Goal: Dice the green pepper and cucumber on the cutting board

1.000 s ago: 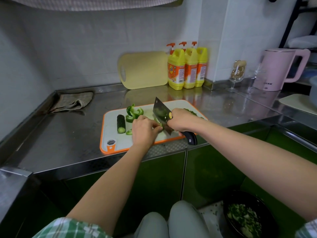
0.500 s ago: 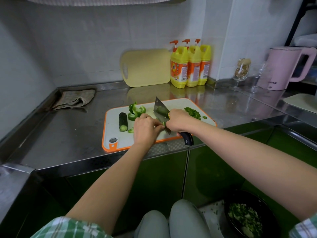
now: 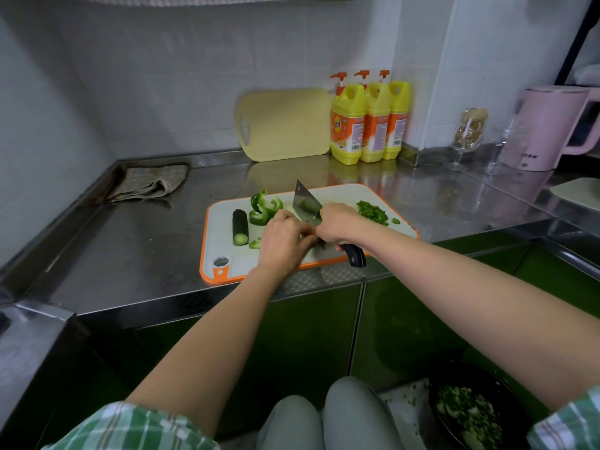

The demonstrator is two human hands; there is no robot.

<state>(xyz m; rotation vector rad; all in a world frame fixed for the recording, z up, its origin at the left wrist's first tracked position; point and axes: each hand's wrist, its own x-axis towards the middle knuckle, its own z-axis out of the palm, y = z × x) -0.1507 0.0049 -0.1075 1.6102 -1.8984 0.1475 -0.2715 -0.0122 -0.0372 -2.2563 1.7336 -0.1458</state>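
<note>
Cleaver (image 3: pixel 303 203) gripped at handle by right hand (image 3: pixel 337 222), blade over middle of cutting board (image 3: pixel 224 251). Left hand (image 3: pixel 282 238) curled against blade; whether anything is grasped cannot be told. Cucumber (image 3: pixel 240 227) laid at board left, pepper strips (image 3: pixel 263 207) just beside it, diced pepper (image 3: pixel 371 212) piled at board right.

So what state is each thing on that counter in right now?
cucumber, one length lying on the cutting board, not diced
green pepper pieces, large and curled, not diced
diced pepper, heaped at the board's right end
cleaver, gripped by the right hand, blade down at the board
left hand, fingers curled beside the blade, what they hold hidden
yellow board, leaning upright
cloth, crumpled
pink kettle, lid shut
</note>
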